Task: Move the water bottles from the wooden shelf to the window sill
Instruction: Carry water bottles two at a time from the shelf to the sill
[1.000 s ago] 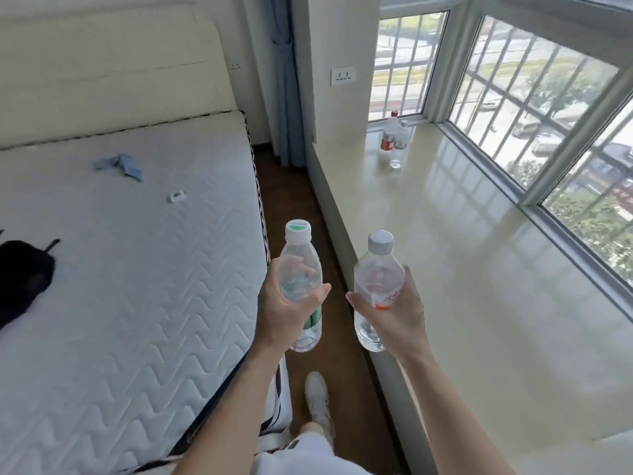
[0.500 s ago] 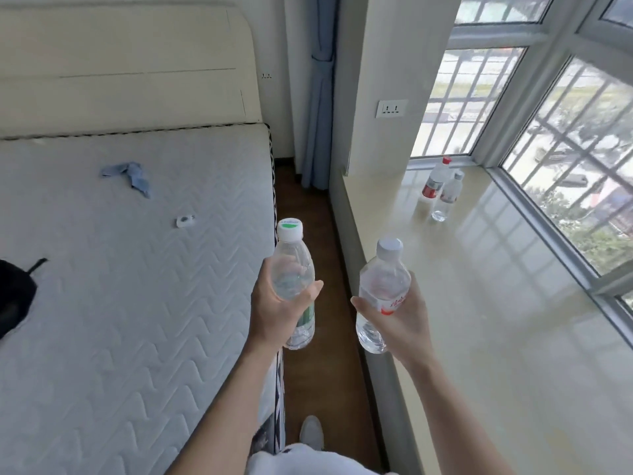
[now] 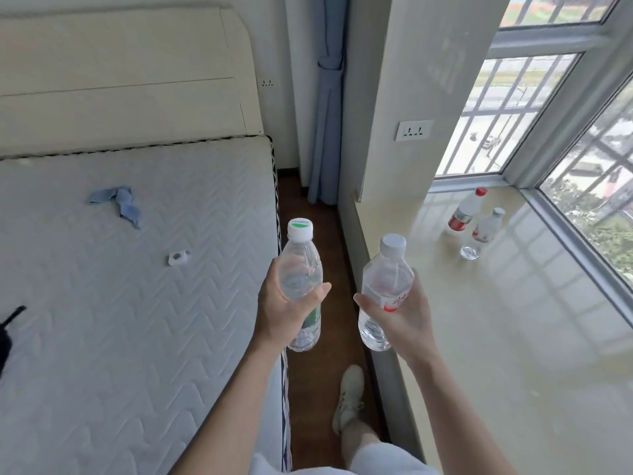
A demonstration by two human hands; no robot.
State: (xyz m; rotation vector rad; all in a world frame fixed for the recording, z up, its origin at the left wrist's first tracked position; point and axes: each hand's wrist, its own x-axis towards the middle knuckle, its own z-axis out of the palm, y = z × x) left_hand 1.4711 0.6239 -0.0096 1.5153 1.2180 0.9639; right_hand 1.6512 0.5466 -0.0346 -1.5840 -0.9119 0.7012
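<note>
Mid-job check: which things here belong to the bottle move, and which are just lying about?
Job: green-capped bottle in left hand, grey-capped bottle in right hand, red-capped bottle and small bottle on window sill.
Lying about: blue cloth, small white item, black object, on mattress.

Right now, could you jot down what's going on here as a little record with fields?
Left hand: grips green-capped bottle
Right hand: grips grey-capped bottle
Held bottles: upright, over the floor between mattress and window sill, not yet set down
On sill: red-capped bottle and smaller clear bottle, near the corner
On mattress: blue cloth, small white object
</note>
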